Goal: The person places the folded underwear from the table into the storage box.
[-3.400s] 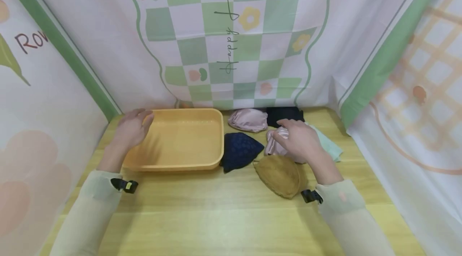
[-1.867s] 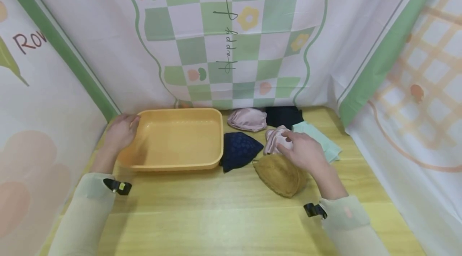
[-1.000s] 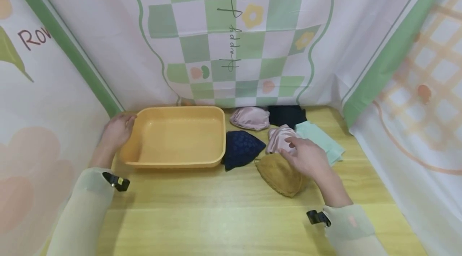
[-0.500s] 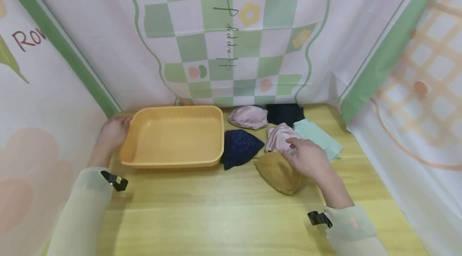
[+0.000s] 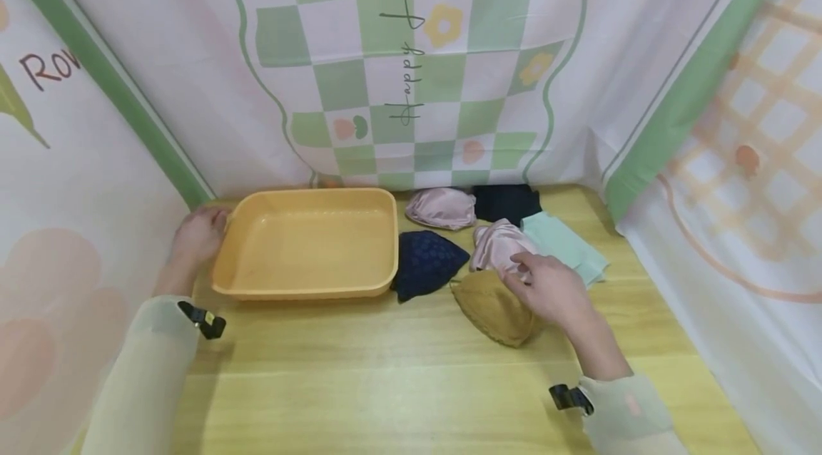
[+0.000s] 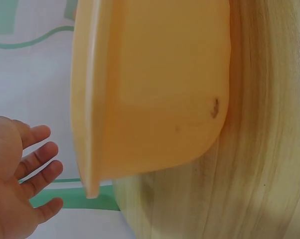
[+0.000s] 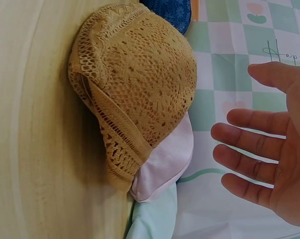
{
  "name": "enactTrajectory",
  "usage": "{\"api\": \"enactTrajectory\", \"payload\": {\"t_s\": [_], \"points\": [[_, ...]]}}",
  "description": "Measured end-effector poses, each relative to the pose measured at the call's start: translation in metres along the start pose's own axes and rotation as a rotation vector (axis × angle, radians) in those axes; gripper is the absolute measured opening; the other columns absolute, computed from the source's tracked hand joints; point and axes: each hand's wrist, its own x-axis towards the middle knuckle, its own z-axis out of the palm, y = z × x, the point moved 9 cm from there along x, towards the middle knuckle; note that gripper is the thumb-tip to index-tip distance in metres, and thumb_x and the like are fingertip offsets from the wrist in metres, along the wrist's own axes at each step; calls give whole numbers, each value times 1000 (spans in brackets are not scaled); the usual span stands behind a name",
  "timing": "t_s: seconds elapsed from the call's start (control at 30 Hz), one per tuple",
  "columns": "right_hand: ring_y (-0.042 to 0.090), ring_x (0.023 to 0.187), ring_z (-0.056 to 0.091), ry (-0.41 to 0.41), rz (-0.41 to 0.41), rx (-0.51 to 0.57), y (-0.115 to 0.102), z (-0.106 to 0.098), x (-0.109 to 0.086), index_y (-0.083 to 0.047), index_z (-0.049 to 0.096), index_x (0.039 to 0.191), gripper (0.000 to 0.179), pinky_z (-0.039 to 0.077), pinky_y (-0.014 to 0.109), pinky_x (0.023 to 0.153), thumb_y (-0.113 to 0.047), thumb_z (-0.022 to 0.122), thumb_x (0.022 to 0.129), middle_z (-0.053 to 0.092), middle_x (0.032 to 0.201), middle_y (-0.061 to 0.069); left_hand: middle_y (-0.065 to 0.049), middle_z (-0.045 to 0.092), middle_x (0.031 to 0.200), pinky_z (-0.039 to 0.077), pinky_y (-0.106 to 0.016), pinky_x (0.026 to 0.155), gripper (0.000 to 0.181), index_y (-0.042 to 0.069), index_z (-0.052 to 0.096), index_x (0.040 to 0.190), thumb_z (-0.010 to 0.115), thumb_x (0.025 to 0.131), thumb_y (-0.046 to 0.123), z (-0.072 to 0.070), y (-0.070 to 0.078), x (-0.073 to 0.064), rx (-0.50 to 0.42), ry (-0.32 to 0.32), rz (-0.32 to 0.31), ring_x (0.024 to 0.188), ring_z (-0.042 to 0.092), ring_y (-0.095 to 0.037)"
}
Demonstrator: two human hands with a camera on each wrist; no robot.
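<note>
Running sideways up the checked backdrop (image 5: 411,48) in the upper middle of the head view is thin script that seems to read "Happy Life", its top letters cut by the frame edge; at the far left edge the letters "Ro" show on the side panel (image 5: 38,73), the rest cut off. Low in the right half of that view the right hand (image 5: 546,291) hovers with fingers spread and relaxed over the tan crocheted piece (image 5: 491,305), grasping nothing; the right wrist view shows a gap between them. A pink satin piece (image 5: 497,244) lies partly tucked under the tan one, beside a mint cloth (image 5: 565,244), a navy piece (image 5: 427,262), another pink piece (image 5: 442,207) and a black cloth (image 5: 507,202). At centre left the left hand (image 5: 195,237) is released, fingers loose, just beside the yellow tray (image 5: 308,291); whether it touches the rim I cannot tell.
</note>
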Motion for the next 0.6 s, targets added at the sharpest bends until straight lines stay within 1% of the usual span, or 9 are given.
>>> {"api": "enactTrajectory", "payload": {"t_s": [0.13,0.23,0.37,0.6], "points": [[37,100,67,-1,-1,8,1,2,-2,-6,62,129,53,55,56,80,-49,56,98,75,108,13,-33,48,141,31,-67,111,50,-2,52,137,26,109,29,4,-6,2,-3,-23,-20,130,42,-55],[36,99,68,0,0,16,3,3,-3,-7,63,128,50,55,55,77,-47,58,98,75,107,13,-32,48,142,31,-67,112,50,-2,51,138,25,109,30,7,-10,4,-12,-29,-37,131,42,-55],[37,101,67,-3,5,11,4,4,-4,-9,63,128,48,55,56,78,-46,58,97,75,109,13,-32,49,140,32,-67,111,50,-3,51,138,26,109,29,8,-15,4,-26,-21,-54,129,42,-55],[39,102,67,-6,18,4,7,6,-7,-8,63,128,48,55,58,78,-46,59,97,74,111,14,-36,51,135,33,-66,110,50,-5,52,136,26,109,27,11,-21,5,-36,-18,-55,126,44,-55]]}}
